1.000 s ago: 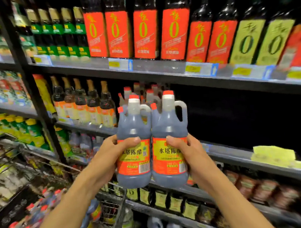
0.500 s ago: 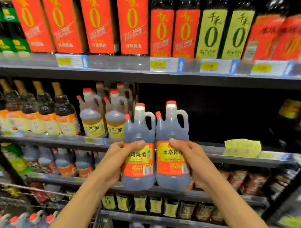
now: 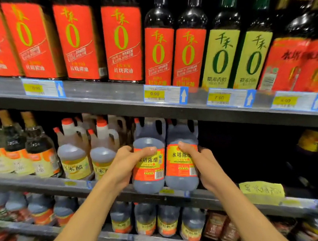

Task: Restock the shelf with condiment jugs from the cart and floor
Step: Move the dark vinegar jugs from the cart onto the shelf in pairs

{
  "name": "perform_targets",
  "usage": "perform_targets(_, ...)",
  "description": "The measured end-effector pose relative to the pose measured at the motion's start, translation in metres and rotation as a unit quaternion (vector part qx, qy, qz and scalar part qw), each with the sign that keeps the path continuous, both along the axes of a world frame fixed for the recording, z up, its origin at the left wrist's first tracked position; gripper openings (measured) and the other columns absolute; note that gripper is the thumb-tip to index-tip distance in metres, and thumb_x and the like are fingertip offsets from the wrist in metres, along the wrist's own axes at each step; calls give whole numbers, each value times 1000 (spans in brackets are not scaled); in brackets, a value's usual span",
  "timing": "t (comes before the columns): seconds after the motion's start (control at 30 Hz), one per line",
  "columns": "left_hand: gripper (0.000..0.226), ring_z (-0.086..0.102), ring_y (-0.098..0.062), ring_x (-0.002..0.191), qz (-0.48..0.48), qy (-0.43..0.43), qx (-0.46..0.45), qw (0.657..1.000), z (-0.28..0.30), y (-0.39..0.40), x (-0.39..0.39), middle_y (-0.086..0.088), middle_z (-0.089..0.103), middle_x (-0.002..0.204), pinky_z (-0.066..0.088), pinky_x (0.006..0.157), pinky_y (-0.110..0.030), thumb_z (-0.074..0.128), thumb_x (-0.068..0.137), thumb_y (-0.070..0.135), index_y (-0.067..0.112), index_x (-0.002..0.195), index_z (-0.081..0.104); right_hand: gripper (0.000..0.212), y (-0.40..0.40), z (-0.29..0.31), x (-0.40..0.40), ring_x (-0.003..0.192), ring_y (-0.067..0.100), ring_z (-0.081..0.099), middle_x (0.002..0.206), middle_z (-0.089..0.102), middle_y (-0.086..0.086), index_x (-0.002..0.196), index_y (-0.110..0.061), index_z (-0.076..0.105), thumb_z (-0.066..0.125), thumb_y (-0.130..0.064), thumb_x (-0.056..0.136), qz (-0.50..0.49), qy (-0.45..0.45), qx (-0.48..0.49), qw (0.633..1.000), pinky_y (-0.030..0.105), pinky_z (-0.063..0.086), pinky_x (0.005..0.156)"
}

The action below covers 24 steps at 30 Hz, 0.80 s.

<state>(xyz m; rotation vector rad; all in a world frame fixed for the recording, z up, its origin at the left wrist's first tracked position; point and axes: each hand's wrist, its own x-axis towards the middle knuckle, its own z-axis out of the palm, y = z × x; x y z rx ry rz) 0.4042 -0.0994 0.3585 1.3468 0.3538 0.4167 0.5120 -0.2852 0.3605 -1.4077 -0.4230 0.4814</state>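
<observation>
Two dark vinegar jugs with red and yellow labels stand side by side at the front edge of the middle shelf. My left hand grips the left jug around its body, thumb across the label top. My right hand grips the right jug the same way. Their red caps are hidden behind the shelf above. Both jugs touch each other, and their bases sit level with the shelf lip.
Two pale rice vinegar jugs stand just left of my left hand. To the right the middle shelf is a dark gap with a yellow paper tag on its edge. Tall soy bottles fill the shelf above; more dark jugs sit below.
Both hands carried the pair of jugs forward and up into the middle shelf opening. The view moved closer, and the cart at the lower left dropped out of sight.
</observation>
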Motion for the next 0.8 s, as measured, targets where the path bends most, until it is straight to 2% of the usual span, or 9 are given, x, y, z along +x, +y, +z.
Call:
perform_targets(0.13,25,76,-27,82,7,-12,5,1000,-3,12,22,-17,78,93,60,67,-34,82,75,5,0,97,72,31,12,-2,24,88,28,76,98,78,14,112,-6,68,76,-17,85,-18,-20,23,999,37,59,74)
perform_targets(0.23,41,76,-29,88,3,-33,16,999,-12,20,34,-16,77,99,59,77,-39,85,67,-2,5,104,71,34,16,-12,38,93,24,76,99,79,8,112,-10,68,77,-16,80,3,-47,33,998,32,58,75)
perform_targets(0.37,55,74,-27,97,-3,-50,43,998,-28,29,45,-12,77,105,57,81,-38,83,58,5,11,111,69,57,17,-25,54,106,29,72,112,76,11,119,-8,68,87,-23,67,35,-84,24,996,43,57,91)
perform_targets(0.5,70,72,-22,106,-10,-34,93,995,-43,39,49,-6,76,112,56,91,-40,87,55,5,11,121,65,79,20,-42,65,111,29,70,117,74,11,122,-8,67,98,-33,53,58,-88,7,994,44,55,95)
perform_targets(0.57,74,71,-21,108,-11,-19,100,995,-47,41,49,-4,76,113,56,93,-39,88,55,2,12,124,63,81,20,-50,70,114,29,69,120,73,11,124,-8,66,98,-32,54,66,-88,6,994,45,54,97)
perform_targets(0.63,72,70,-19,110,-18,-11,108,994,-46,42,50,-3,75,116,55,96,-40,89,61,-1,14,126,63,70,18,-54,76,117,30,67,122,72,10,126,-9,65,92,-22,64,79,-90,-4,993,47,52,100)
perform_targets(0.7,73,69,-19,112,-27,-6,122,992,-47,46,50,-2,74,118,54,98,-42,90,61,4,16,127,62,61,17,-56,80,118,28,67,124,71,10,128,-9,64,86,-12,71,102,-91,-11,991,48,50,102)
perform_targets(0.8,69,68,-15,112,-34,4,135,990,-47,49,50,2,73,118,55,95,-35,88,67,2,20,128,60,72,18,-56,84,120,28,65,127,70,10,130,-11,63,92,-19,65,122,-87,-14,989,48,48,104)
